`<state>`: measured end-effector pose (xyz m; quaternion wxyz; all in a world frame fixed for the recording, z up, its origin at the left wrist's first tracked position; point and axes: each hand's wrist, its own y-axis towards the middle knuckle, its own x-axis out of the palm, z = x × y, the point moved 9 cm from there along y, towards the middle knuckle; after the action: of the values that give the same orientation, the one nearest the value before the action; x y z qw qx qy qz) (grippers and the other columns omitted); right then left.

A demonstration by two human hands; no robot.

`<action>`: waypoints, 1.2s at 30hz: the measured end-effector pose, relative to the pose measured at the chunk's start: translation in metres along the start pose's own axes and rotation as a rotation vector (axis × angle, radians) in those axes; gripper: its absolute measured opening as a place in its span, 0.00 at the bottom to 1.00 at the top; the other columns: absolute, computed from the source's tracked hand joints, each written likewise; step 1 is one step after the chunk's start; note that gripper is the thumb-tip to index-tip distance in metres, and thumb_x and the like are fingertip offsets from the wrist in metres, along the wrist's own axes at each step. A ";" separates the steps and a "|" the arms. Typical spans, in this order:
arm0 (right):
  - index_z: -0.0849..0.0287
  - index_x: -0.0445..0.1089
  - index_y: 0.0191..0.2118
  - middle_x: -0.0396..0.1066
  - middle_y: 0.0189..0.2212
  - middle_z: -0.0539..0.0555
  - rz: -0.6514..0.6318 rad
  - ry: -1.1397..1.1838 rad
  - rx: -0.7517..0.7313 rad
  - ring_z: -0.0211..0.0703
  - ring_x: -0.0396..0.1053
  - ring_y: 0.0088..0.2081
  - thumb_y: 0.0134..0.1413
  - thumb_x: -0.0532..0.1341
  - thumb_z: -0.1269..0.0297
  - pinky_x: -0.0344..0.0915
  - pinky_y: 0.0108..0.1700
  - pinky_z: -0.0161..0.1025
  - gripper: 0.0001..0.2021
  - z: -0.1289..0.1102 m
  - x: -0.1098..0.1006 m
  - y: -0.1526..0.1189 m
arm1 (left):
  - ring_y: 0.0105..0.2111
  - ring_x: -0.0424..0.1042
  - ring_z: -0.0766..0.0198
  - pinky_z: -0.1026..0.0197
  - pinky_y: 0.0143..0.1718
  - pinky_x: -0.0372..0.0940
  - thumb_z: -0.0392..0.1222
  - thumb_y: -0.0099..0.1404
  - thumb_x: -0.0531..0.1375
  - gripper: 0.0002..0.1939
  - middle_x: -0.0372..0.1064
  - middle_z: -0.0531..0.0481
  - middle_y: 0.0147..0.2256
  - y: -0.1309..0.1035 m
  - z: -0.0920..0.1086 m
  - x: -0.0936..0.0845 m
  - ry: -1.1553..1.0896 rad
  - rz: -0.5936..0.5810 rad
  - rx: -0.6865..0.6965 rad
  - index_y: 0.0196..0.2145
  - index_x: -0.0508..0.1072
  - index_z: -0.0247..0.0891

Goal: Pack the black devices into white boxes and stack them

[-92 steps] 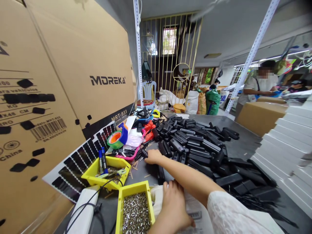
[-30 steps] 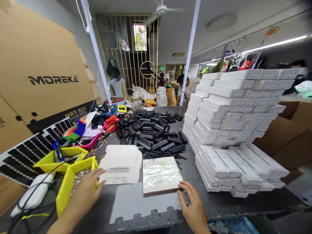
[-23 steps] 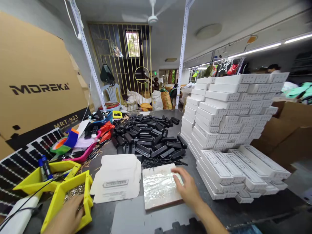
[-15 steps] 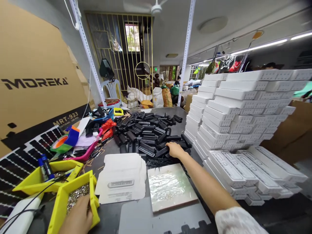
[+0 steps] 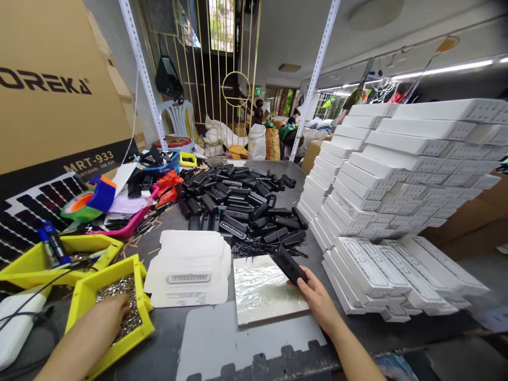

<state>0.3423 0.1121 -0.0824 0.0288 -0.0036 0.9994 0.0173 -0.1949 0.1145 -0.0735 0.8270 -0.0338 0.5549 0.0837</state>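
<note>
My right hand (image 5: 315, 293) grips a black elongated device (image 5: 288, 265) by its near end, tilted above the right part of a plastic-wrapped white slab (image 5: 265, 290). Down in the near yellow bin (image 5: 143, 312), my left hand (image 5: 113, 312) has its fingers bent among small metal pieces (image 5: 129, 320); whether it pinches any is hidden. Beyond the slab lies a heap of similar black devices (image 5: 238, 203), with thin black strips (image 5: 262, 247) at its near edge. Flat white box blanks (image 5: 188, 264) are stacked between the bin and the slab.
White boxes (image 5: 369, 174) stand in tall stacks on the right. A second yellow bin (image 5: 24, 267) with blue markers, a pink tray (image 5: 130, 227) and tape rolls (image 5: 85, 203) are at left. A grey mat (image 5: 206, 338) lies under the slab. A large carton (image 5: 43, 121) rises behind.
My right hand has come back from the heap to the slab with a black device in its grip. My left hand has reached farther into the yellow bin. The view has shifted.
</note>
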 end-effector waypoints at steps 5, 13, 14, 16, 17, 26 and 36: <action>0.55 0.61 0.52 0.71 0.40 0.54 0.042 0.020 0.042 0.49 0.69 0.41 0.56 0.58 0.50 0.63 0.46 0.41 0.22 0.006 0.005 -0.005 | 0.42 0.71 0.55 0.52 0.46 0.63 0.56 0.58 0.53 0.16 0.73 0.57 0.44 -0.031 0.045 -0.048 -0.076 0.195 -0.059 0.39 0.73 0.50; 0.56 0.61 0.50 0.71 0.39 0.54 0.091 -0.003 0.002 0.47 0.70 0.39 0.55 0.58 0.50 0.63 0.45 0.40 0.21 -0.004 0.012 -0.002 | 0.33 0.73 0.57 0.60 0.37 0.70 0.53 0.51 0.65 0.16 0.76 0.49 0.33 -0.069 0.159 0.038 -1.016 -0.126 -0.050 0.33 0.76 0.40; 0.56 0.61 0.51 0.71 0.40 0.54 0.118 0.008 -0.001 0.47 0.70 0.39 0.55 0.58 0.50 0.63 0.45 0.40 0.21 -0.003 0.012 -0.003 | 0.34 0.73 0.57 0.60 0.37 0.70 0.53 0.52 0.65 0.15 0.75 0.48 0.34 -0.072 0.174 0.050 -1.051 -0.185 -0.029 0.33 0.75 0.40; 0.56 0.61 0.51 0.71 0.40 0.54 0.136 0.030 -0.003 0.48 0.71 0.39 0.55 0.58 0.50 0.63 0.46 0.40 0.21 -0.002 0.013 -0.005 | 0.39 0.73 0.55 0.58 0.41 0.69 0.52 0.56 0.62 0.13 0.75 0.46 0.37 -0.077 0.201 0.067 -1.067 -0.266 0.031 0.31 0.74 0.41; 0.55 0.61 0.51 0.71 0.40 0.54 0.132 0.040 -0.002 0.48 0.71 0.39 0.56 0.58 0.50 0.64 0.46 0.41 0.21 -0.002 0.015 -0.005 | 0.43 0.72 0.54 0.56 0.46 0.67 0.52 0.58 0.60 0.11 0.74 0.45 0.40 -0.080 0.213 0.071 -1.035 -0.288 0.082 0.31 0.73 0.41; 0.55 0.61 0.51 0.70 0.41 0.55 0.204 0.113 -0.022 0.48 0.70 0.38 0.56 0.58 0.50 0.64 0.44 0.42 0.21 -0.002 0.017 -0.005 | 0.57 0.61 0.56 0.46 0.63 0.45 0.45 0.66 0.51 0.07 0.68 0.46 0.52 -0.096 0.263 0.098 -0.677 -0.455 0.434 0.34 0.67 0.47; 0.57 0.65 0.41 0.70 0.39 0.55 0.213 0.119 -0.149 0.48 0.67 0.43 0.50 0.63 0.56 0.62 0.48 0.42 0.14 -0.042 0.021 -0.005 | 0.37 0.69 0.63 0.62 0.43 0.66 0.46 0.56 0.65 0.08 0.69 0.51 0.34 -0.084 0.236 0.073 -1.429 -0.395 -0.119 0.32 0.74 0.41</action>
<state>0.3194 0.1051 -0.0418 -0.0328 0.0994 0.9900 0.0941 0.0618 0.0744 -0.0538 0.9828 -0.1151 -0.1403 -0.0350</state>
